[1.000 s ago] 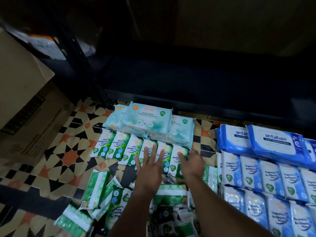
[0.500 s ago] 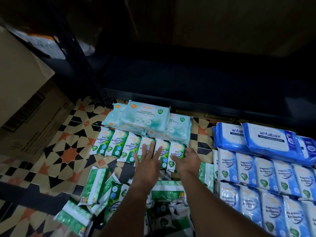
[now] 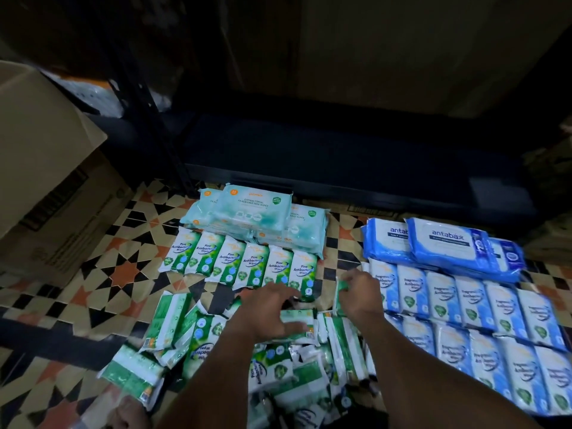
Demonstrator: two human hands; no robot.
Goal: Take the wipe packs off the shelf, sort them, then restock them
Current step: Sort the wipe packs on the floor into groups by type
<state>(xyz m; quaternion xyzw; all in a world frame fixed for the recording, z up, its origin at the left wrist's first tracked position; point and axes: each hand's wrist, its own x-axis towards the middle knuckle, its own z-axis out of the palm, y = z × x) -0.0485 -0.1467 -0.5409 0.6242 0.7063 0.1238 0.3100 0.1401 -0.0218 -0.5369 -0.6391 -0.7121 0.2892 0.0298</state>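
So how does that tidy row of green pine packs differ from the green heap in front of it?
The row of pine packs lies side by side, labels up and upright; the green heap is jumbled, packs overlapping, tilted, some upside down. The row sits nearer the shelf; the heap lies nearer the person, with the left hand on it. Both look like the same green-and-white pine wipes, on the floor.

Dim overall, shelf (image 3: 356, 156) in deep shadow, floor packs lit brighter, wide-angle bending at edges, slight blur

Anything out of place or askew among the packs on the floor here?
Yes: the green pine packs nearest the person lie in a jumbled heap, tilted and overlapping, unlike the neat green row and blue rows. No damage visible.
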